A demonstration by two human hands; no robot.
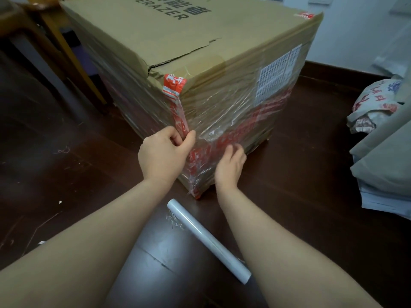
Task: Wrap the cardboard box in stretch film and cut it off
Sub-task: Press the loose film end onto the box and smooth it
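A large cardboard box (pixel 191 41) stands on the dark wooden floor, its sides covered in clear stretch film (pixel 224 107) over red tape. My left hand (pixel 164 154) pinches the film at the box's near vertical corner. My right hand (pixel 230 164) lies flat with spread fingers on the film on the right-hand face, low down. The roll of stretch film (pixel 206 238) lies on the floor between my forearms, apart from the box, with a crumpled bit of film beside it.
Wooden furniture legs (pixel 73 63) stand at the back left, close to the box. Folded fabric and a patterned bag (pixel 378 103) are piled at the right. A white wall (pixel 355 30) runs behind. Small scraps dot the floor at left.
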